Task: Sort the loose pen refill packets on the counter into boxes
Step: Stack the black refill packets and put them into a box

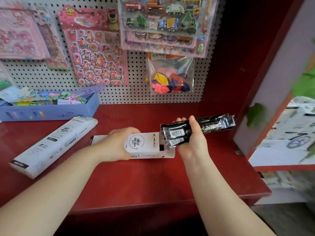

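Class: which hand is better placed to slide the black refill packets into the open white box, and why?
Right. The right hand grips the black packets at the open end of the white box; the left hand holds that box steady.

Your two arms fill the lower half of the frame. The left forearm [51, 181] reaches in from 8 o'clock and the right forearm [221, 193] from 5 o'clock, both bare along their whole visible length, wrist to picture edge. Your left hand [117, 143] and right hand [194, 142], near centre, are bare as well. The right thumb's nail looks short and rounded; finer detail blurs.
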### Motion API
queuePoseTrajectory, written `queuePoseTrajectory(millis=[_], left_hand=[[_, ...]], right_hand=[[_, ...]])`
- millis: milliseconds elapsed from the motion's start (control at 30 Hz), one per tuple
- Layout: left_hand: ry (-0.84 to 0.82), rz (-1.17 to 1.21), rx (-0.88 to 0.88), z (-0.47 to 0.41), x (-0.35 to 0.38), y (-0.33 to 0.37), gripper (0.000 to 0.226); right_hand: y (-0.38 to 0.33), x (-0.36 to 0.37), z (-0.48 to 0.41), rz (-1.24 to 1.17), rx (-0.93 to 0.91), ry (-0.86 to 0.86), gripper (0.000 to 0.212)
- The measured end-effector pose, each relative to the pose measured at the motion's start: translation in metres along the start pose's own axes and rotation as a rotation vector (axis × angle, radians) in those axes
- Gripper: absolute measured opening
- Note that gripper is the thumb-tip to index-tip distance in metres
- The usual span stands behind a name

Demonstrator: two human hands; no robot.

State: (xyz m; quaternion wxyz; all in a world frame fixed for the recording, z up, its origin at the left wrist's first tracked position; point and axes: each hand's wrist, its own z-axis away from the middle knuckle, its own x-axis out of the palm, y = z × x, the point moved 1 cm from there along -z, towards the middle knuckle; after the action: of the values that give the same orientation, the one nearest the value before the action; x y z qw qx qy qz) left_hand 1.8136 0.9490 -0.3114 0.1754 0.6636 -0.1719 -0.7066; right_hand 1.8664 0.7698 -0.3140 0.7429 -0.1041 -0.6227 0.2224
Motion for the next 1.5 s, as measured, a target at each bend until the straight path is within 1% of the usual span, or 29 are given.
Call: queuePoseTrajectory(millis=[100, 133, 200, 233, 267, 333, 400, 467, 567, 633, 700, 800, 1000, 1133, 1333, 1400, 1500], left_hand=[[0.005, -0.006, -0.006, 0.004, 0.007, 0.008, 0.061], [0.005, -0.033, -0.002, 0.005, 0.010, 0.012, 0.063], [-0.023, -0.120, 0.017, 0.007, 0.015, 0.019, 0.075], [-0.045, -0.171, 0.034, 0.007, 0.018, 0.022, 0.082], [-0.065, -0.214, 0.051, 0.005, 0.020, 0.025, 0.087], [-0.087, -0.251, 0.077, -0.001, 0.022, 0.030, 0.087], [-0.068, -0.227, 0.090, -0.008, 0.023, 0.032, 0.078], [-0.023, -0.177, 0.089, -0.010, 0.024, 0.033, 0.068], [0.043, -0.122, 0.084, -0.010, 0.024, 0.030, 0.062], [0.103, -0.067, 0.082, -0.010, 0.020, 0.028, 0.057], [0.163, 0.013, 0.071, -0.011, 0.015, 0.026, 0.056], [0.249, 0.120, 0.045, -0.010, 0.010, 0.024, 0.057], [0.402, 0.136, 0.083, -0.004, 0.005, 0.024, 0.061], [0.429, 0.099, 0.084, -0.001, 0.008, 0.028, 0.069], [0.388, 0.115, 0.100, 0.000, 0.007, 0.030, 0.074], [0.368, 0.127, 0.108, 0.001, 0.006, 0.031, 0.074], [0.355, 0.133, 0.121, 0.002, 0.006, 0.032, 0.072]], right_hand=[[0.002, 0.001, -0.005, -0.010, -0.052, 0.055, 0.005], [0.003, -0.001, -0.007, 0.003, -0.067, 0.070, 0.008], [0.005, -0.006, -0.011, 0.044, -0.089, 0.100, 0.017], [0.005, -0.008, -0.012, 0.066, -0.096, 0.115, 0.018], [0.006, -0.010, -0.012, 0.084, -0.100, 0.125, 0.017], [0.006, -0.014, -0.013, 0.110, -0.108, 0.139, 0.008], [0.005, -0.016, -0.013, 0.134, -0.116, 0.136, 0.007], [0.001, -0.014, -0.012, 0.172, -0.123, 0.093, 0.008], [-0.006, -0.011, -0.011, 0.202, -0.130, 0.026, 0.009], [-0.008, -0.008, -0.009, 0.201, -0.136, 0.012, 0.009], [-0.009, -0.005, -0.007, 0.221, -0.136, 0.006, 0.008], [-0.007, 0.001, -0.004, 0.373, -0.100, -0.007, 0.006], [-0.019, 0.012, 0.003, 0.568, -0.283, 0.024, 0.013], [-0.021, 0.015, 0.011, 0.645, -0.351, 0.027, 0.016], [-0.020, 0.022, 0.017, 0.723, -0.419, -0.008, 0.018], [-0.022, 0.026, 0.019, 0.767, -0.457, -0.030, 0.020], [-0.026, 0.032, 0.020, 0.771, -0.491, -0.065, 0.020]])
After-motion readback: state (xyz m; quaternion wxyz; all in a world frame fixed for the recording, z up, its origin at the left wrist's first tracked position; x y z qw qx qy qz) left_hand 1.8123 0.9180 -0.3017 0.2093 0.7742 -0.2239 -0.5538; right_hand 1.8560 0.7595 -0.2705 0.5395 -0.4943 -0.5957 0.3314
